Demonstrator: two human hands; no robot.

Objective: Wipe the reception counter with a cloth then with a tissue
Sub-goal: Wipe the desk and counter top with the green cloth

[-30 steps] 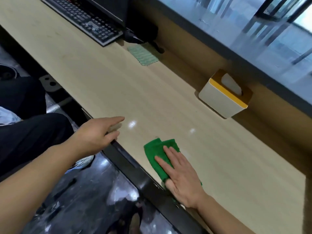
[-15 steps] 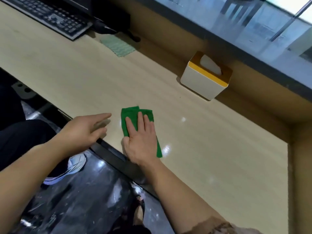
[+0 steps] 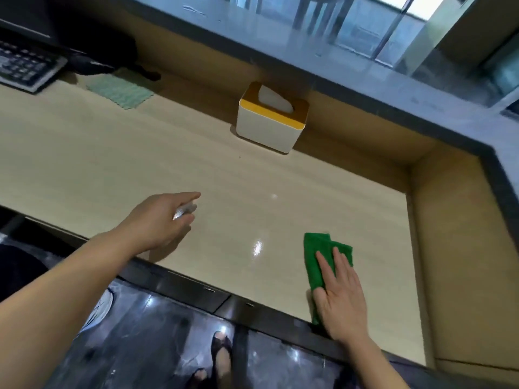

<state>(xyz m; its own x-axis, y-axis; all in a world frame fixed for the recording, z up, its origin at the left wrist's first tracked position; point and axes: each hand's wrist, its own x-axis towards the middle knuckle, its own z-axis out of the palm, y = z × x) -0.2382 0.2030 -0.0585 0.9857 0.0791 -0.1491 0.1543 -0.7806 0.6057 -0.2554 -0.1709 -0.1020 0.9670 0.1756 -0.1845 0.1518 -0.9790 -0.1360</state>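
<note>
Now our right hand (image 3: 341, 299) lies flat, fingers straight, pressing the green cloth (image 3: 317, 254) onto the reception counter (image 3: 112, 164) at its near edge, close to the right end wall. Half a second ago the cloth sat right beside our left hand, left of the tissue box. It has since swept rightwards along the near edge and now lies well apart from that hand. A second ago it was also out to the right, so we judge this to be back-and-forth stroking, with the cloth stage still running.

Our left hand (image 3: 160, 220) holds nothing we can make out. Its forefinger is extended and the other fingers are loosely curled, just inside the near edge. A bright glint shows at its fingers, and we cannot tell whether that is glare or a small object.

Farther back, the white and yellow tissue box (image 3: 269, 127) stands against the back edge with a tissue (image 3: 273, 98) poking out, untouched, so the tissue stage remains. A pale green mat (image 3: 120, 91) and a keyboard (image 3: 25, 66) lie toward the far left corner.
</note>
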